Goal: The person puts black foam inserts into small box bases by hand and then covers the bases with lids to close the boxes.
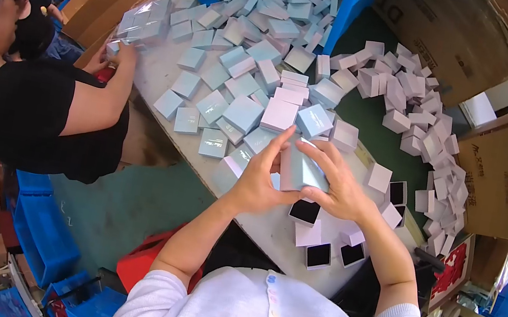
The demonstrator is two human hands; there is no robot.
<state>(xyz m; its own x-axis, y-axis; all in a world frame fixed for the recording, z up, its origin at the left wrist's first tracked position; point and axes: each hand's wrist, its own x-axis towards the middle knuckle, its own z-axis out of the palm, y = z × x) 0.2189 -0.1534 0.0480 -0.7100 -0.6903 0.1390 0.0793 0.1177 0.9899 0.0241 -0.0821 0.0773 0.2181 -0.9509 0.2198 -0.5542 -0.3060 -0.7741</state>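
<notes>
Between my two hands, above the near side of the table, is a small pale blue and pink gift box (pixel 303 170). My left hand (pixel 262 177) grips its left side, fingers curved along the edge. From the right, my right hand (pixel 338 183) holds it with fingers over the top and the thumb at the near edge. Just below my right hand lie open box halves with black lining, one of them a black-lined box base (pixel 318 256). Beyond my hands many closed pastel boxes (pixel 241 113) lie loosely heaped on the table.
A blue crate (pixel 352 14) full of boxes stands at the far side. More boxes (pixel 429 134) pile up on the right beside a cardboard carton (pixel 500 173). At the left a co-worker in a black shirt (pixel 53 111) handles boxes. A red stool (pixel 150 259) is below the table edge.
</notes>
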